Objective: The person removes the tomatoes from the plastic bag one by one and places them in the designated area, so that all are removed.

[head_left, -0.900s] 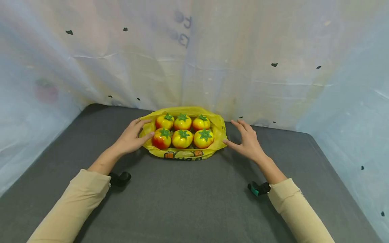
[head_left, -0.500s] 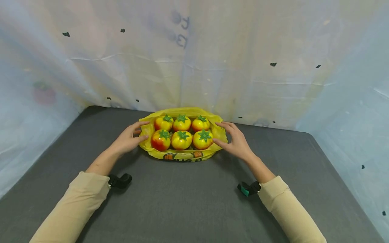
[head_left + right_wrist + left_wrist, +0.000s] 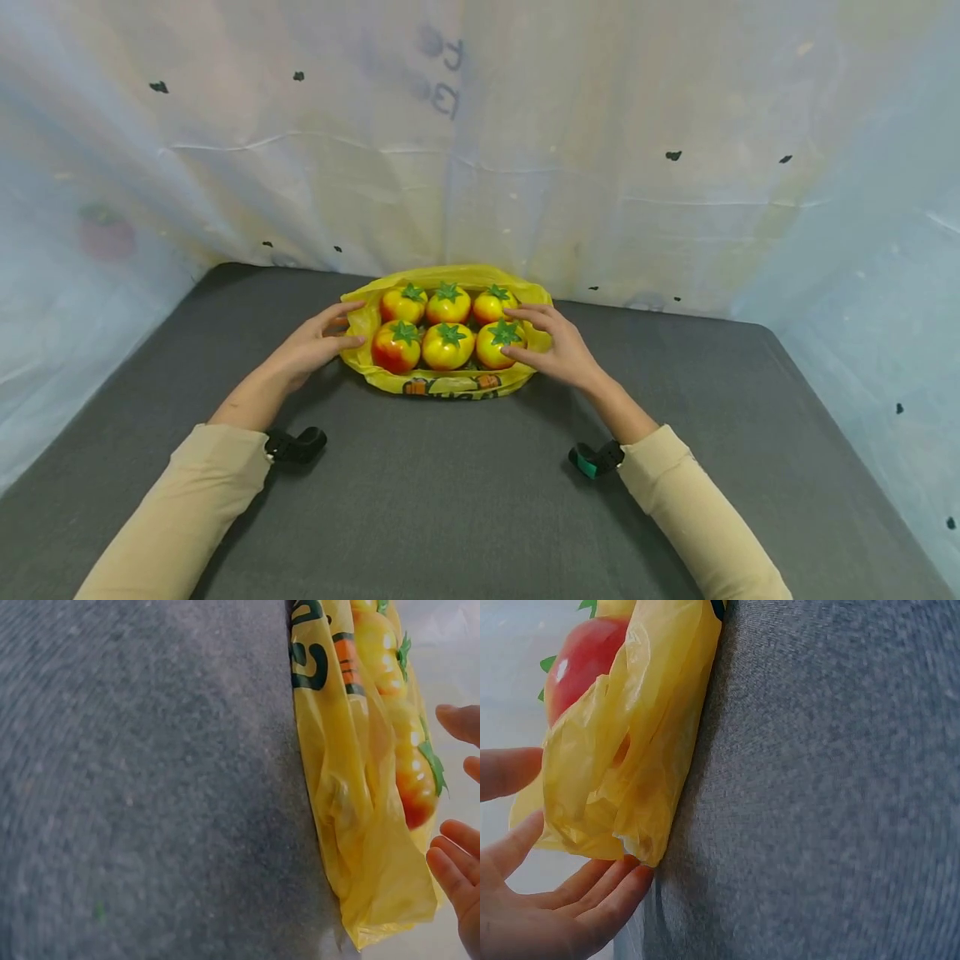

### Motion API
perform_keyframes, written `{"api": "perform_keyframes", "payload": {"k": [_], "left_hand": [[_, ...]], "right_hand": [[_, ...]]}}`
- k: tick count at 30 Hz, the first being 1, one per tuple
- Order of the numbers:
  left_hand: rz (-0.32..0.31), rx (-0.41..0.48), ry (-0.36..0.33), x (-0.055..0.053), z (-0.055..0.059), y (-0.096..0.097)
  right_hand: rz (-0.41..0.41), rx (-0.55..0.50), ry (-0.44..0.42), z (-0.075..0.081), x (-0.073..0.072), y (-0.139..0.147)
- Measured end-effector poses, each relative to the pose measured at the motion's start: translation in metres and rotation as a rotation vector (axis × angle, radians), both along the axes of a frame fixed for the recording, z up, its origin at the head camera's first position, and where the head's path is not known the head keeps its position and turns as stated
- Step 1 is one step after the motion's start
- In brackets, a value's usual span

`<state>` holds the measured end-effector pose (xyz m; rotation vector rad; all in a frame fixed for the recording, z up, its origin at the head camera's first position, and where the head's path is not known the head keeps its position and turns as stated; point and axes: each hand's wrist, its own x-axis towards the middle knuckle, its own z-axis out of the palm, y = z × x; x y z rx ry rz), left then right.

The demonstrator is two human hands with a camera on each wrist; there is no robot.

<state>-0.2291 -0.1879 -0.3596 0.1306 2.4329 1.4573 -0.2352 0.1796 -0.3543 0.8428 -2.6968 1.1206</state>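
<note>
Several glossy yellow-and-red tomatoes (image 3: 448, 348) with green leafy tops lie in two rows within a yellow plastic bag (image 3: 382, 377), its mouth spread wide. My left hand (image 3: 309, 348) is at the bag's left end, fingers extended; in the left wrist view the fingertips (image 3: 639, 876) reach the yellow plastic (image 3: 660, 742). Over the bag's right end is my right hand (image 3: 564, 348), thumb and fingers apart. Its thumb overlaps the front right tomato (image 3: 489, 347), and its fingertips come close to the back right tomato (image 3: 489, 308). In the right wrist view nothing lies between thumb and fingers (image 3: 454, 874).
The bag rests on a dark grey table (image 3: 450, 500), near its back edge. A pale plastic sheet (image 3: 600, 100) hangs behind and along both sides. Black straps with cameras (image 3: 296, 446) are worn on both wrists.
My right hand has moved left, from beside the bag to over its right end and the tomatoes there. The left hand has shifted slightly left and stays by the bag's left end.
</note>
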Motion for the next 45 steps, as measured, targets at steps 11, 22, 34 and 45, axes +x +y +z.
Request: {"api": "perform_keyframes", "payload": {"k": [11, 22, 34, 45], "left_hand": [[0.002, 0.029, -0.027, 0.000, 0.000, -0.001], [-0.008, 0.054, -0.031, 0.004, -0.004, -0.004], [0.001, 0.084, -0.058, 0.003, -0.004, -0.005], [-0.008, 0.108, -0.054, 0.002, -0.001, -0.002]], "right_hand": [[0.034, 0.026, -0.048, -0.005, -0.004, -0.005], [0.049, 0.047, -0.100, -0.012, -0.005, -0.003], [0.035, 0.032, -0.110, -0.009, -0.004, -0.002], [-0.061, 0.014, -0.150, 0.009, 0.001, 0.001]]}}
